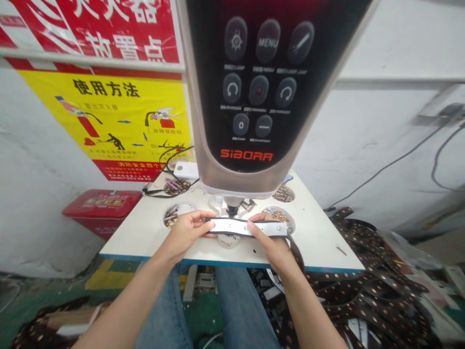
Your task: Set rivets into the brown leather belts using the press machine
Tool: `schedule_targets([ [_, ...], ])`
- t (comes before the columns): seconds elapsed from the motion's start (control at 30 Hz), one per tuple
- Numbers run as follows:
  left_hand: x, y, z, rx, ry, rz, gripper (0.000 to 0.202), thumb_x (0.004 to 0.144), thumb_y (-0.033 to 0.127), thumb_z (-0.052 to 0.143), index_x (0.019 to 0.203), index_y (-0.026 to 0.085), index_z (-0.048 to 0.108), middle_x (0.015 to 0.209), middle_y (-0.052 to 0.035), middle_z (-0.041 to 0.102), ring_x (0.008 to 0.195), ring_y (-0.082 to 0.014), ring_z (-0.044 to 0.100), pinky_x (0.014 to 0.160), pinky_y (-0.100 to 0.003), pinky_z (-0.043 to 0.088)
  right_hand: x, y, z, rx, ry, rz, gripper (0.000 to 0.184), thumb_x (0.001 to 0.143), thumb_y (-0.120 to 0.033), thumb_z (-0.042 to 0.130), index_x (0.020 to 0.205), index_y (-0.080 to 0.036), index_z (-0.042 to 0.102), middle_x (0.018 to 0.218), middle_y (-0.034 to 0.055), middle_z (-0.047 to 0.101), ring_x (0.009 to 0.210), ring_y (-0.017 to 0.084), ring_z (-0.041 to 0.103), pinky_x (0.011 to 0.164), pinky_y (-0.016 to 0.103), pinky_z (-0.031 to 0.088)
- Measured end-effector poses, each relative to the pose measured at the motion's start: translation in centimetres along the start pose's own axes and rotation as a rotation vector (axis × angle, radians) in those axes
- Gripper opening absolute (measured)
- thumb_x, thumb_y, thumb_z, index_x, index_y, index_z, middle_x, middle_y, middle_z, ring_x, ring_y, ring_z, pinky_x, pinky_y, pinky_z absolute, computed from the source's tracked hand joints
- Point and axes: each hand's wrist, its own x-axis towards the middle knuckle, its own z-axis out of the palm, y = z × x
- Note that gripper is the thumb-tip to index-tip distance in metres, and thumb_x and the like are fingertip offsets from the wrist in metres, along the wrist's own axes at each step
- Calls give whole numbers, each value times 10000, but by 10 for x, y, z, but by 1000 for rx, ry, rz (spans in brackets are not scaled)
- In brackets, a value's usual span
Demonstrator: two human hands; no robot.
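Left hand (pixel 187 232) and right hand (pixel 269 240) pinch a dark strap (pixel 247 227) at both ends. Round wells (pixel 178 204) in the worktop (pixel 319 242) hold what look like metal studs (pixel 278 218).

The black-and-silver SIBORA press head (pixel 240 97) hangs right over the left hand (pixel 187 232) and right hand (pixel 269 242), closing off the space above the black strap (pixel 225 225). Round wells of metal parts (pixel 279 218) sit just beyond both hands. The white counter (pixel 319 237) offers room to the right, until a heap of dark studded belts (pixel 363 291) crowds its edge.
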Motion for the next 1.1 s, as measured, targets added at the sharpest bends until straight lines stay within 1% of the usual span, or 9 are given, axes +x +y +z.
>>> schedule_targets([
  [0.13,-2,5,1,-29,40,17,561,531,384,877,979,116,672,872,-58,723,794,-185,672,676,-265,589,-1,-7,7,111,73,-24,172,772,-368,671,835,-234,583,787,-14,576,750,180,526,690,300,402],
  [0.23,-15,11,1,-43,43,43,517,576,409,859,968,126,676,887,-48,713,812,-166,654,652,-225,570,-12,-18,5,173,127,-100,153,791,-360,662,830,-241,574,779,-22,557,743,170,511,704,295,399],
  [0.33,-30,12,3,-24,-50,-11,454,664,446,801,976,136,689,891,-51,720,818,-161,648,688,-233,567,-27,-24,-7,50,78,-108,150,806,-364,649,812,-240,565,757,-20,543,737,175,507,703,298,398],
  [0.4,-33,9,5,-3,-96,-35,423,671,424,794,970,138,704,885,-53,728,803,-154,647,680,-216,553,-33,-23,-18,-40,47,-68,167,814,-385,640,808,-238,559,748,-16,541,730,183,510,693,306,401],
  [0.57,-10,5,14,-21,5,66,362,580,344,826,858,133,728,789,-40,725,701,-128,625,573,-168,497,-20,-13,-29,-122,114,-94,193,804,-416,630,821,-237,562,826,13,559,825,221,521,777,358,402],
  [0.67,3,5,18,-60,40,56,326,509,312,841,748,130,715,715,-27,705,644,-127,613,544,-178,498,-7,-8,-30,-153,106,-64,195,783,-413,633,836,-238,564,873,24,562,870,239,520,816,388,393],
  [0.77,5,6,21,-74,40,43,301,499,293,833,719,129,709,677,-16,690,612,-118,603,537,-179,500,-4,-1,-33,-174,82,-52,187,800,-408,618,854,-239,561,908,27,559,902,243,517,844,396,388],
  [0.87,3,5,24,-90,49,42,287,495,276,823,713,130,707,653,-9,683,597,-113,598,534,-177,501,-6,6,-37,-203,113,-91,188,818,-404,621,877,-240,551,923,24,553,930,242,516,877,398,375],
  [1.1,6,4,25,-68,80,67,238,502,251,789,694,133,711,617,-2,682,529,-94,566,511,-173,481,-5,8,-35,-228,121,-86,202,822,-411,615,879,-233,539,939,35,540,917,242,510,842,396,380],
])
